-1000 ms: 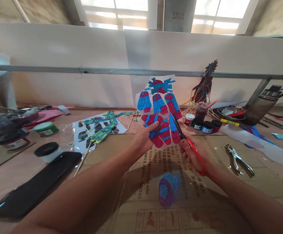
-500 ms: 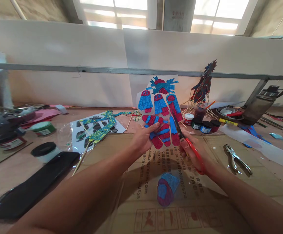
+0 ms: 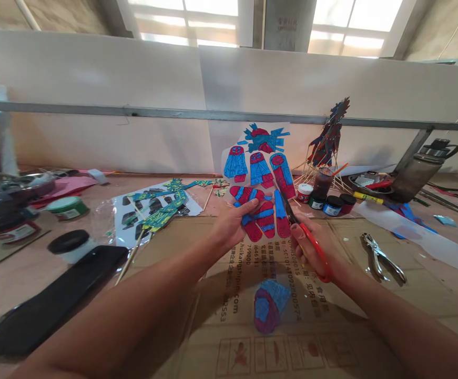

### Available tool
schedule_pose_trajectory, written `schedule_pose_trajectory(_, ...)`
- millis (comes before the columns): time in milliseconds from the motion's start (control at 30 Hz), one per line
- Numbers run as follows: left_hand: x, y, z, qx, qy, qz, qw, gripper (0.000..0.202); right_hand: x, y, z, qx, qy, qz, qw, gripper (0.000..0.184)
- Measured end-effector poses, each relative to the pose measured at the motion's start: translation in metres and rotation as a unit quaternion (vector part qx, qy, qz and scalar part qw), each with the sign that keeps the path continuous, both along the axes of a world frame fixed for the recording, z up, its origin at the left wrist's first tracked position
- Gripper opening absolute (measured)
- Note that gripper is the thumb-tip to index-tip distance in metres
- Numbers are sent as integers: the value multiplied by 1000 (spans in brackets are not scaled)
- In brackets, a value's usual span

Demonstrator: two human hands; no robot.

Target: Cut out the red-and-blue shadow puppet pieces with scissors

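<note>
My left hand (image 3: 234, 223) grips the lower left of a sheet (image 3: 254, 163) painted with red and blue figure parts, thumb on its front. The sheet stands tilted up above the cardboard. In my right hand (image 3: 309, 239) are red-handled scissors (image 3: 318, 252), fingers in the loops. Their dark blades lie at the sheet's right side, between the painted strip at the lower right and the one above it. How far the blades are apart I cannot tell. A cut-out piece (image 3: 271, 306) in blue and purple-red lies on the cardboard (image 3: 197, 337) below my hands.
Silver pliers-like punch (image 3: 382, 258) lies right on the cardboard. Behind stand paint jars (image 3: 332, 206), a dark puppet on sticks (image 3: 331, 131) and a grey bottle (image 3: 424, 168). At left are a green-yellow cut-out figure (image 3: 165, 210), a black case (image 3: 55, 300) and a black-lidded jar (image 3: 71, 245).
Both hands stay almost in place, with the sheet and scissors nearly unmoved. The view has shifted very slightly.
</note>
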State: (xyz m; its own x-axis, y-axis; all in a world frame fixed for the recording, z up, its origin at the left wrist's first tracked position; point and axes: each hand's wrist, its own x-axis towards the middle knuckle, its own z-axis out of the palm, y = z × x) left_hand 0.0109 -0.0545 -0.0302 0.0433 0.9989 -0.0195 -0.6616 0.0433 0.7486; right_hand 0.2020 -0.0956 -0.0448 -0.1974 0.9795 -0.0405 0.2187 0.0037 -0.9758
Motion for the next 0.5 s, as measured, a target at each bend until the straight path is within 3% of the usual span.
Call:
schedule_pose_trajectory(167,1,0,-2,-18,2,-18,1000,16,0,-2,5,88,-48,-2,995,66)
schedule_pose_trajectory(500,0,1,-2,18,6,-9,1000,24,-2,-4,8,86,-19,16,996,62)
